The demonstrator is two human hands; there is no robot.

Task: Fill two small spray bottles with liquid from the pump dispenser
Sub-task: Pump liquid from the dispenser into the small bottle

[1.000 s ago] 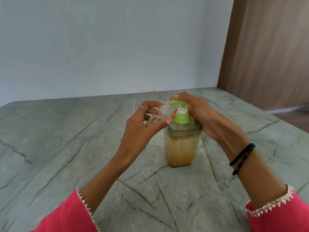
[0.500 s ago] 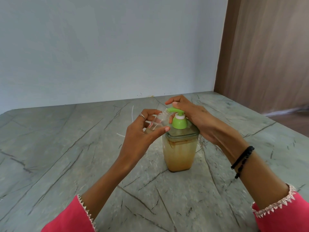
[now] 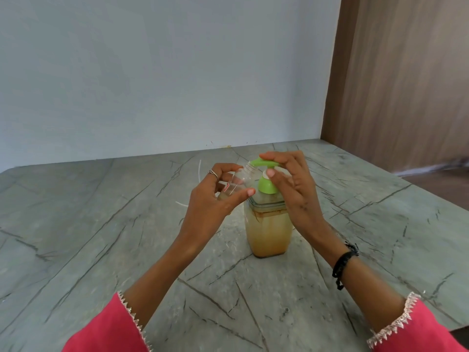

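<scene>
A person's left hand (image 3: 215,199) grips a small clear spray bottle (image 3: 237,182), tilted with its open threaded neck just under the green spout of a pump dispenser (image 3: 267,219) standing on a grey marble-patterned desk (image 3: 101,237). The right hand (image 3: 289,179) rests on the green pump head (image 3: 266,165), fingers laid along the top and thumb touching the white collar below. The dispenser holds a cloudy amber liquid almost to its lid. Thin white tubes (image 3: 200,168) lie on the desk behind the hands. A ring (image 3: 212,172) sits on the left hand, a black band (image 3: 342,262) on the right wrist.
</scene>
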